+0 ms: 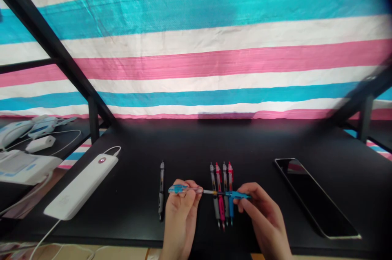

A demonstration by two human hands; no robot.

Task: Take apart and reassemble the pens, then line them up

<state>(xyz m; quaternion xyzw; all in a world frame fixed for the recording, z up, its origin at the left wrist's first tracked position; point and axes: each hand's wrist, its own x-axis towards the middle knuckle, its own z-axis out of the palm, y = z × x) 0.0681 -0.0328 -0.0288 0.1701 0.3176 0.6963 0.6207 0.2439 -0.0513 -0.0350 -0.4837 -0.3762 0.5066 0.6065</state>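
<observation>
My left hand pinches the clear upper barrel of a ballpoint pen, whose light-blue clip end points left. Between thumb and fingers, my right hand grips the pen's blue lower part. The two parts are apart, with a thin refill spanning the gap. Behind and below it, several pens lie side by side: two with grey grips, a pink one, and one with a red clip and blue grip. A single grey-and-black pen lies left of my left hand.
A black phone lies on the right of the black table. On the left is a white power strip with cables. White devices sit on a side surface beyond black frame bars. A striped sheet hangs behind.
</observation>
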